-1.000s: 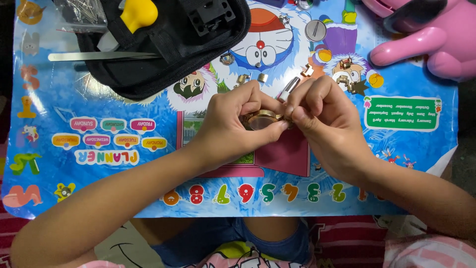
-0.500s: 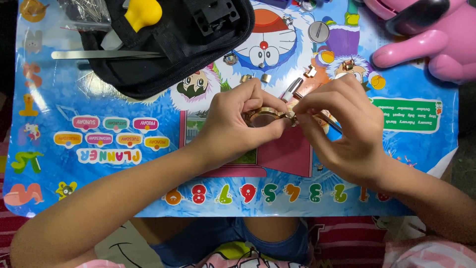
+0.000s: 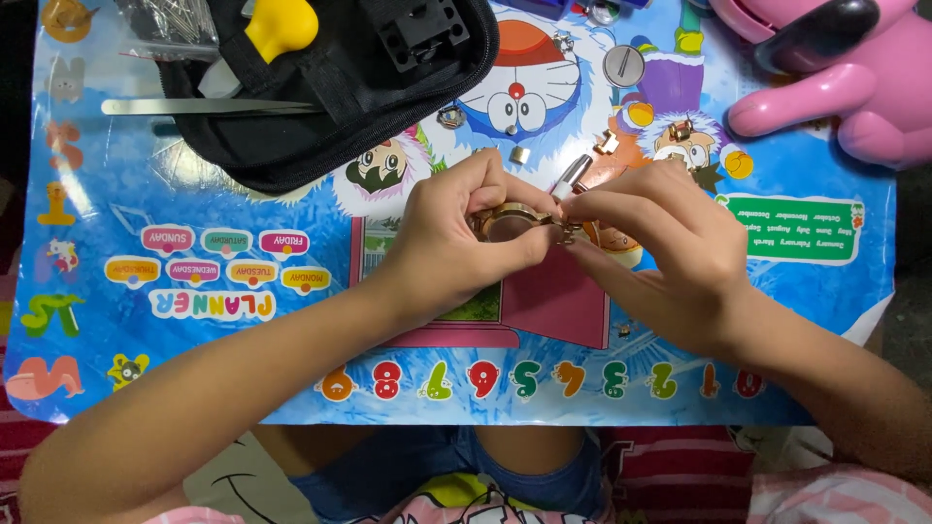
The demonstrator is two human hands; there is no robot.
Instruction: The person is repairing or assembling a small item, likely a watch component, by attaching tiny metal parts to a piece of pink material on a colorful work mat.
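Observation:
My left hand (image 3: 456,243) grips a small round gold-coloured watch case (image 3: 510,223) above a colourful cartoon table mat (image 3: 194,291). My right hand (image 3: 670,252) pinches a tiny metal part (image 3: 565,231) at the case's right edge. A thin silver-tipped tool (image 3: 573,175) sticks up between the two hands; which hand holds it I cannot tell. My fingers hide most of the case.
An open black tool pouch (image 3: 340,87) lies at the back left with a yellow-handled tool (image 3: 280,27), metal tweezers (image 3: 204,107) and a bag of pins (image 3: 170,24). Small metal watch parts (image 3: 621,66) are scattered behind the hands. A pink plastic toy (image 3: 835,68) stands at the back right.
My right hand shifted a little right and then back toward the case. The left hand kept hold of the case throughout.

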